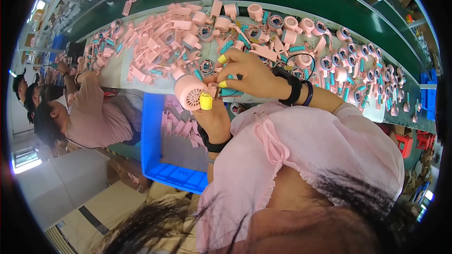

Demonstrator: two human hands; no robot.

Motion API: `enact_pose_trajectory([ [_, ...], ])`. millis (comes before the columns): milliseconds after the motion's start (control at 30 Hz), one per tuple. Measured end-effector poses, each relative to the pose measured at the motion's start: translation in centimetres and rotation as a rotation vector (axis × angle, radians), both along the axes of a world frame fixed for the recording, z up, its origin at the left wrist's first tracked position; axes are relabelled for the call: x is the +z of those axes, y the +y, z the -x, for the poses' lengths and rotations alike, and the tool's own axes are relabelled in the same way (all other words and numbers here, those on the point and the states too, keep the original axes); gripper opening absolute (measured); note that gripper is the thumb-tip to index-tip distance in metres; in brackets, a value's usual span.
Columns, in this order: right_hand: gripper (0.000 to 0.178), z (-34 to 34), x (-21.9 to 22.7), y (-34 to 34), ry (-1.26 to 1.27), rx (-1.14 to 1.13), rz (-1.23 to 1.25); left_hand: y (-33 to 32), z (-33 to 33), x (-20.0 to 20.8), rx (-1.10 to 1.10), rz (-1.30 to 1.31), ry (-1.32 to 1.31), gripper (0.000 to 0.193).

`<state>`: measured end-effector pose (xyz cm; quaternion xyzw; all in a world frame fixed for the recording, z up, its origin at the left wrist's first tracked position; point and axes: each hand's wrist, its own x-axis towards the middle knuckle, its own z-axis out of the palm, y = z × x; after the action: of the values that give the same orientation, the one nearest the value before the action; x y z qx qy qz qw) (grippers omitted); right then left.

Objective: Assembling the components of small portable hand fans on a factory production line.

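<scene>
My left hand (214,121), a yellow cover on its thumb, grips a pink handheld fan (188,92) with its round vented head facing up toward me. The thumb presses beside the grille. My right hand (252,73) reaches over the fan's handle, yellow covers on two of its digits. Its thumb and a bent finger close on the handle end, while the index finger stays raised apart. A teal cylinder (230,92) shows under that hand; most of the handle is hidden. Just beyond the fingers, an open fan head (206,67) shows its inner parts.
A heap of pink casing pieces (153,47) covers the bench ahead and left. Rows of open fan bodies (351,59) with teal cylinders spread rightward. Below the bench edge is a blue bin (151,136) holding pink pieces. A person (89,110) sits at the left.
</scene>
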<state>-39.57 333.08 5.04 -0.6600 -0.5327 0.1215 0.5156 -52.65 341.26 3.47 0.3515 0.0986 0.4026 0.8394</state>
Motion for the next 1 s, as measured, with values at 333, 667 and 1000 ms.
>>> enact_pose_trajectory([
  [333, 0.011, 1.7, 0.0, 0.3, -0.489, -0.067, -0.163, -0.1, 0.1, -0.1, -0.035, 0.022, -0.002, 0.029],
  [667, 0.052, 2.7, -0.4, -0.7, -0.187, 0.141, -0.091, 0.5, 0.4, -0.5, -0.011, 0.02, 0.014, 0.031],
  [1000, 0.067, 3.1, -2.4, -0.9, -0.106, 0.129, 0.016, 0.3, 0.0, -1.1, 0.066, -0.006, 0.093, 0.032],
])
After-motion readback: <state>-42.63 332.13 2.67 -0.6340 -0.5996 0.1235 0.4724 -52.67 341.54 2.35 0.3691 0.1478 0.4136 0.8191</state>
